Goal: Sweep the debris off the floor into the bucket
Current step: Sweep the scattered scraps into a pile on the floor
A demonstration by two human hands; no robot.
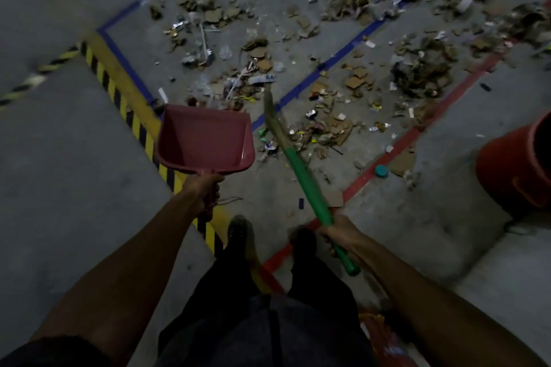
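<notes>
My left hand [204,188] grips the handle of a pink dustpan [205,137], held above the floor with its mouth facing away from me. My right hand [340,235] grips the green handle of a broom [301,170]; its straw head points forward over the floor, blurred. Debris [343,39] of torn cardboard, foil wrappers and paper scraps covers the grey floor ahead. An orange bucket [515,164] stands at the right edge, partly cut off by the frame.
Yellow-black hazard tape [119,92], blue tape lines [328,62] and a red tape line [387,155] cross the concrete floor. A teal cap [381,171] lies by the red line. My shoes [238,232] stand near the hazard tape. The floor to the left is bare concrete.
</notes>
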